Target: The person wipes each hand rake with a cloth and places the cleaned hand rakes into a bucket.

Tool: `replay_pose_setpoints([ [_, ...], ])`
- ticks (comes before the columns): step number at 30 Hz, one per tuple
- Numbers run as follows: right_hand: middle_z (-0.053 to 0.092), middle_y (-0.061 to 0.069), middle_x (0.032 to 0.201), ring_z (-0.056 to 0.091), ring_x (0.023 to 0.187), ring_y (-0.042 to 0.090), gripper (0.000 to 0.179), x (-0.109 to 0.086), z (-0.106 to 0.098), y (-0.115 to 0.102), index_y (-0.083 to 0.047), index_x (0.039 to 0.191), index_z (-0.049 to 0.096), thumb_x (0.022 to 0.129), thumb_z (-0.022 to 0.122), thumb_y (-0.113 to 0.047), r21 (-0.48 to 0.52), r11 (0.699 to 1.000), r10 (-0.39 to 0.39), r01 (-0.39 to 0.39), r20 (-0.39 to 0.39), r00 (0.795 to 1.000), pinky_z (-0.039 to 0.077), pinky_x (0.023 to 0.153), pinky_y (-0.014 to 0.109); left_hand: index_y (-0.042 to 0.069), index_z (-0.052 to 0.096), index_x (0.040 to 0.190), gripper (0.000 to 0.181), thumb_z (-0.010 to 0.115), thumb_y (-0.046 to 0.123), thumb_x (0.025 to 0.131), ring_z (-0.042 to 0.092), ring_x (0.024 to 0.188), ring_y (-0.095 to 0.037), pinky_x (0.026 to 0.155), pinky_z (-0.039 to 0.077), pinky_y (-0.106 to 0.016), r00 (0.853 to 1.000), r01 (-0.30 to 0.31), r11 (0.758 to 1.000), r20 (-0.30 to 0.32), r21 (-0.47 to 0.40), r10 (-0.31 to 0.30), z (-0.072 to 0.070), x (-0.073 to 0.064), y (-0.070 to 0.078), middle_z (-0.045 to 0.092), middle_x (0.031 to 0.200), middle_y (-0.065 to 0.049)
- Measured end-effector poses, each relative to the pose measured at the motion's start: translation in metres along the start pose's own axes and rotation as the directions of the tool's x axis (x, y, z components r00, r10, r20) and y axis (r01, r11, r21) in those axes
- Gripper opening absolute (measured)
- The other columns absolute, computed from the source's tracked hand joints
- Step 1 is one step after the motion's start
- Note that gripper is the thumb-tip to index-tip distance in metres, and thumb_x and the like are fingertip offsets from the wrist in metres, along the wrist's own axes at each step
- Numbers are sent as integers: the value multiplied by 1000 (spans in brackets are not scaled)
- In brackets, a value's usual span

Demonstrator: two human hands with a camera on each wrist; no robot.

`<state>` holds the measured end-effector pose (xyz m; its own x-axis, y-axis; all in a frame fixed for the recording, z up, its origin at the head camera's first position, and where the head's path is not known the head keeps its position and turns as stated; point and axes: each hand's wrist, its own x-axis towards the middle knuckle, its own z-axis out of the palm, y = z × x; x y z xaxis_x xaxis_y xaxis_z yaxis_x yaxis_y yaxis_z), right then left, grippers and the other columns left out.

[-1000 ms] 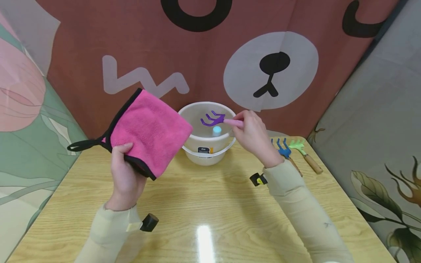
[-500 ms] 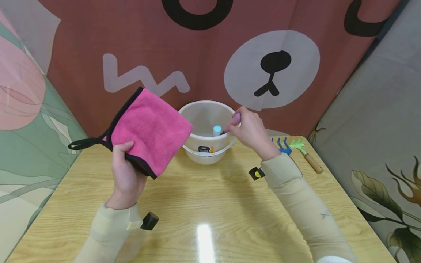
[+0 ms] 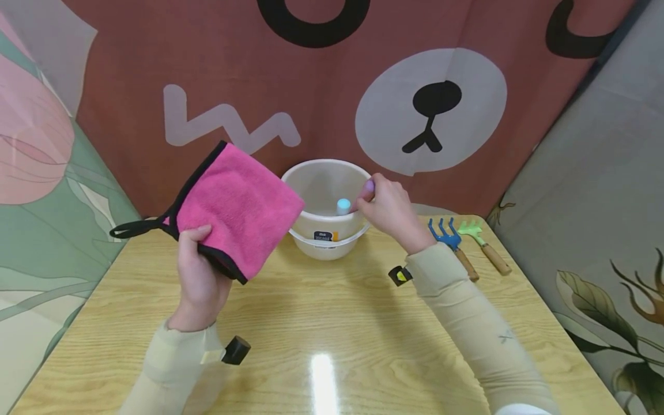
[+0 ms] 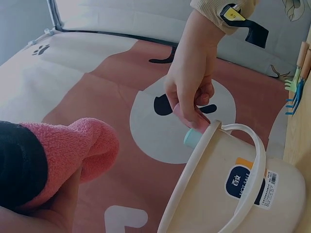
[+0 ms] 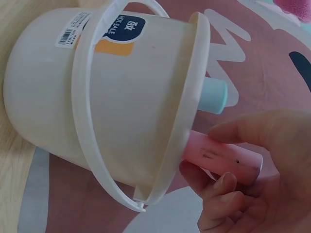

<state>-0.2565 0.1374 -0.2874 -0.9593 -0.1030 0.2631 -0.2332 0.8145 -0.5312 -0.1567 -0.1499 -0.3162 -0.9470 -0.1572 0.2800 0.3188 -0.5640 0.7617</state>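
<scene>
My left hand (image 3: 201, 282) grips a folded pink towel (image 3: 238, 207) with black edging and a black loop, held up left of the white bucket (image 3: 327, 245). At the bucket's right rim, my right hand (image 3: 391, 210) pinches the pink handle (image 5: 223, 158) of a small rake between thumb and fingers. The rake's purple head is hidden inside the bucket. Beside that handle a light-blue cylindrical end (image 3: 343, 206) sticks up out of the bucket; the rest of that thing is out of sight.
Right of the bucket lie a blue hand rake (image 3: 447, 233) and a light-green one (image 3: 471, 229), both wooden-handled, on the wooden table (image 3: 311, 311). A printed cloth backdrop (image 3: 233, 69) rises behind the table. The bucket's white carrying handle (image 4: 255, 165) hangs down its front.
The purple-headed rake, held level over the bucket a second ago, has been tipped head-down into it by my right hand. My left hand and the towel have hardly moved.
</scene>
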Motion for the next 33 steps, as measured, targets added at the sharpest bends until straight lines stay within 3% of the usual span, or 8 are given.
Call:
replay_pose_setpoints([
  [18,60,10,87,57,77,28,14,2,16,5,-5,97,58,92,64,-15,-94,994,-51,50,-9,999,48,71,39,11,46,120,26,34,23,100,56,102,-21,89,48,-32,1000,10,1000,11,2,-10,-3,0,-4,50,120,-6],
  [33,60,9,90,56,77,28,16,3,16,4,-5,103,58,94,62,-18,-109,993,-39,37,-13,999,47,69,38,11,46,120,26,34,23,100,55,103,-21,89,47,-32,1000,15,1000,17,20,-16,-3,0,-3,49,120,-6],
])
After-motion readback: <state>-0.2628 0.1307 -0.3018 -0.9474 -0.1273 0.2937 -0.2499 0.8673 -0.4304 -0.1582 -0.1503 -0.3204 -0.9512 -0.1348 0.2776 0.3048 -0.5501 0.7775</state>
